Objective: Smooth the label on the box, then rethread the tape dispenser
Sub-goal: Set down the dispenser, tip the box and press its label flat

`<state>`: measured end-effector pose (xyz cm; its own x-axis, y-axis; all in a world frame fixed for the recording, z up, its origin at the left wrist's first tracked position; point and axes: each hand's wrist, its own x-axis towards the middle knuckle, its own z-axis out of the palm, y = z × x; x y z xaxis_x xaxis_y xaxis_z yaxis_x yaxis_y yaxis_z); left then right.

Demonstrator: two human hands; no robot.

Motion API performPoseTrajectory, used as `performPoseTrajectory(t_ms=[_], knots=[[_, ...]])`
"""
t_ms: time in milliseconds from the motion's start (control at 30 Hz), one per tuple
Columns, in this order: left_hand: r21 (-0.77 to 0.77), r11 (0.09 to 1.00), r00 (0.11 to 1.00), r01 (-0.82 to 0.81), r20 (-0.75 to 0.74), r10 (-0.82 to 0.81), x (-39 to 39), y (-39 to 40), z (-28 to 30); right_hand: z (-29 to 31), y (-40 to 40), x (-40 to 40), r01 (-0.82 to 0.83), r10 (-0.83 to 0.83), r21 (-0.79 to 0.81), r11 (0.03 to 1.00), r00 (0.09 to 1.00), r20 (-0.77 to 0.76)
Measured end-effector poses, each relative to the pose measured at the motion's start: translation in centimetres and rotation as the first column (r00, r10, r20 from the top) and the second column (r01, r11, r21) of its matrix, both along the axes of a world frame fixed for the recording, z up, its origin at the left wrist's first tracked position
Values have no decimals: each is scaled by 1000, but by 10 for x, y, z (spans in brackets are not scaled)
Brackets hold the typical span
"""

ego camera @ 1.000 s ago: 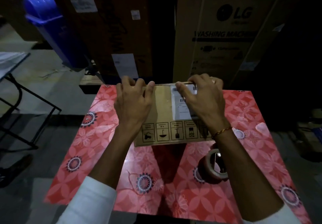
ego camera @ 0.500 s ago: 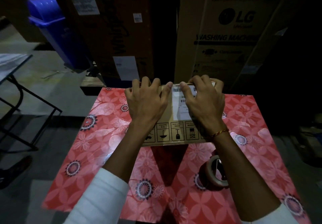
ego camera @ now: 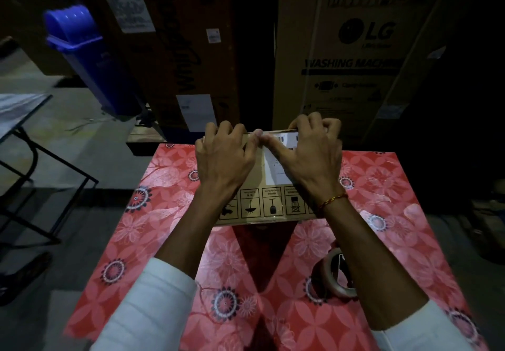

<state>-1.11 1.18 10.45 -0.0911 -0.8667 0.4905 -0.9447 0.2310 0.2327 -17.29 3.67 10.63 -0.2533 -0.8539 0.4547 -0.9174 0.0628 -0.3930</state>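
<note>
1. Low in the frame, right of centre, the tape roll (ego camera: 337, 275) stands on edge on the desk (ego camera: 169, 241), partly hidden behind the right forearm; the rest of any dispenser cannot be made out.
2. At mid-frame the cardboard box (ego camera: 259, 203) rests on the desk, its white label (ego camera: 276, 171) wrapped over the far top edge.
3. The left hand (ego camera: 225, 162) lies spread on the box, its fingers curled over that edge; the right hand (ego camera: 311, 156) presses flat on the label, thumbs nearly touching.
4. Risk, in my judgement: pushing toward the far edge could slide the box off the desk, and uneven pressure could crease the label.
</note>
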Motion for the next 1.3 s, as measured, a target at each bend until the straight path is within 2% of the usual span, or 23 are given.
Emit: performPoseTrajectory(t_ms=[133,267,467,567,633,767,867,967,1133,1300], knots=[[54,992,990,118,74,-122,9,2,-1,0,-4,-1,-29,29,41,999,999,18],[121,977,979,174,81,-184,17,1,1,-1,-2,-3,-50,50,28,998,999,22],[181,947,963,266,-2,-270,24,0,3,-5,10,-16,-192,193,64,979,981,-16],[147,960,970,240,-72,-231,19,5,1,-2,9,-12,-161,161,83,983,987,15],[133,980,986,150,-97,-138,10,8,1,1,9,-6,-91,89,52,995,995,42],[89,996,998,-23,-49,27,-6,11,0,-1,9,-1,-49,47,59,997,998,40],[32,999,998,-37,-55,39,-7,13,-1,-1,9,-2,-56,54,44,997,997,55],[19,1000,996,19,-88,-17,-3,13,-1,-3,12,-3,-45,45,9,999,998,32],[101,986,991,131,-30,-128,11,16,-3,-6,17,-4,-80,86,65,995,992,-88],[322,914,967,247,-19,-255,24,10,11,-5,17,-20,-199,205,91,976,977,-64]])
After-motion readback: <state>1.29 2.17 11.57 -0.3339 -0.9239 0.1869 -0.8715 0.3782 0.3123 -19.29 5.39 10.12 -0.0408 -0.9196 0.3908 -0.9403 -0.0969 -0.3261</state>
